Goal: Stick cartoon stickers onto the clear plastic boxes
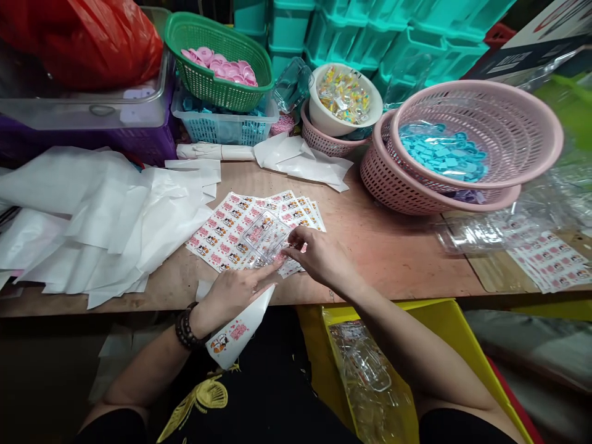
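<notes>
A clear plastic case [266, 234] lies over a fan of printed sticker sheets [222, 231] near the table's front edge. My left hand [234, 293] comes from the lower left, its index finger reaching the case's near edge. Its other fingers hold a curled sticker strip [238, 333], which hangs past the table edge. My right hand [317, 256] is at the case's right side, thumb and index finger pinched together at its near right corner. Whatever lies between those fingertips is too small to make out.
White backing papers [115, 216] pile up at left. Pink baskets [522, 135] with blue pieces stand at right, a green basket [217, 37] and a white bowl [319, 105] behind. Below the table edge is a yellow bin [439, 333] with clear cases.
</notes>
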